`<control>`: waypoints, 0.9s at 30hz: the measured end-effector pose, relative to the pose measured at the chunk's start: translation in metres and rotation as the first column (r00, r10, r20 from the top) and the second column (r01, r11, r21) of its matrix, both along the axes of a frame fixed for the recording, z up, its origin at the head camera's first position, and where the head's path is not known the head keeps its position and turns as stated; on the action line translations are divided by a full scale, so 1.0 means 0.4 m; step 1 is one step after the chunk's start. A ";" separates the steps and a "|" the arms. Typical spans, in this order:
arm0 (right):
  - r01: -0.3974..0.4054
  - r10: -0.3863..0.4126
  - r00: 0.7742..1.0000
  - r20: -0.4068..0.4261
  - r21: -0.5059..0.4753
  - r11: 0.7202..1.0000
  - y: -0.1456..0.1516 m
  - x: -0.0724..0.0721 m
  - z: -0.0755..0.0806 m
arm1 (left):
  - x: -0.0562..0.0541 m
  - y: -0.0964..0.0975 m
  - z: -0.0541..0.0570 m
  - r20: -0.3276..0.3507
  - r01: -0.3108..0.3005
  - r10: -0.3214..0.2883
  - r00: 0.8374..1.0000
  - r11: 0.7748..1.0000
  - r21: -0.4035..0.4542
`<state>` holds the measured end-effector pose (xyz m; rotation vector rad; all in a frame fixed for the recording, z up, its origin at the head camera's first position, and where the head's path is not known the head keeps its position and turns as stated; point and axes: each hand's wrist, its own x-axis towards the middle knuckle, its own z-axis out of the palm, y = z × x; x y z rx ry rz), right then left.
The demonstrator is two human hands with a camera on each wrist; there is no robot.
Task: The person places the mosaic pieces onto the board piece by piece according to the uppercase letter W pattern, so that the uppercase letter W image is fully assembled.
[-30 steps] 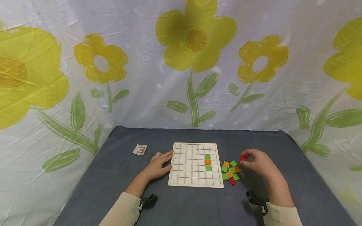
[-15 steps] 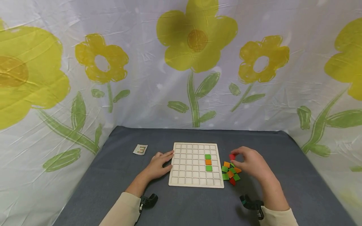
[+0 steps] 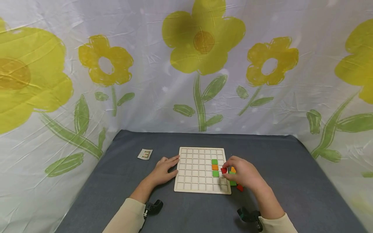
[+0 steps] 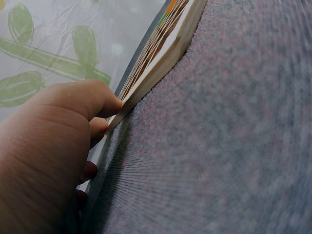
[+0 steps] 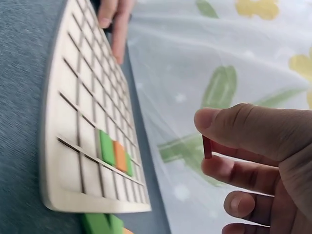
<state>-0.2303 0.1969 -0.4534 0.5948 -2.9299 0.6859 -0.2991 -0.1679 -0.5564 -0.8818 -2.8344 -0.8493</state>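
A pale wooden grid board (image 3: 195,186) lies on the dark cloth. In one column toward its right side sit a green tile (image 3: 214,161), an orange tile (image 3: 215,167) and another green tile (image 3: 215,173). My right hand (image 3: 244,173) pinches a small red tile (image 3: 223,170) between thumb and fingers, over the board's right edge. The right wrist view shows this red tile (image 5: 207,147) edge-on and raised above the board. With fingers extended, my left hand (image 3: 163,170) touches the board's left edge; in the left wrist view the thumb meets the board's side (image 4: 151,78).
Loose green, orange and red tiles lie against the board's right side, partly hidden by my right hand; a red tile (image 3: 240,187) shows at the near end. A small card printed with a grid (image 3: 144,154) lies left of the board. A flowered curtain (image 3: 151,106) hangs behind.
My right hand has carried the red tile leftward, from right of the loose tiles to the board's right edge. The left hand has stayed at the board's left edge.
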 end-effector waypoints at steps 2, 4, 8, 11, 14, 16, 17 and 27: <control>-0.006 0.006 1.000 0.006 0.019 1.000 -0.013 -0.001 -0.011 | 0.000 0.000 -0.001 0.001 0.002 -0.002 1.000 1.000 0.000; -0.017 0.017 1.000 0.008 0.027 0.999 -0.024 -0.004 -0.024 | 0.001 0.000 -0.001 0.001 0.003 -0.003 1.000 1.000 0.001; -0.059 0.059 0.998 -0.013 0.054 0.997 -0.040 -0.005 -0.051 | 0.002 0.000 -0.002 -0.007 0.008 -0.008 1.000 1.000 0.005; -0.085 0.088 0.996 -0.033 0.072 0.994 -0.052 -0.005 -0.071 | 0.002 0.000 -0.001 -0.004 0.009 -0.009 1.000 1.000 0.004; -0.089 0.096 0.994 -0.058 0.106 0.990 -0.066 -0.004 -0.090 | 0.001 -0.001 -0.002 0.003 0.003 -0.003 1.000 1.000 -0.006; -0.083 0.091 0.994 -0.053 0.135 0.987 -0.074 -0.002 -0.097 | 0.000 -0.002 -0.004 0.009 -0.001 0.001 1.000 1.000 -0.009; -0.077 0.085 0.995 -0.045 0.152 0.985 -0.078 0.000 -0.100 | -0.001 -0.002 -0.005 0.010 -0.002 0.002 1.000 1.000 -0.011; -0.094 0.097 0.995 -0.019 0.123 0.988 -0.077 -0.006 -0.100 | -0.001 -0.004 -0.002 0.001 0.004 -0.004 1.000 1.000 -0.003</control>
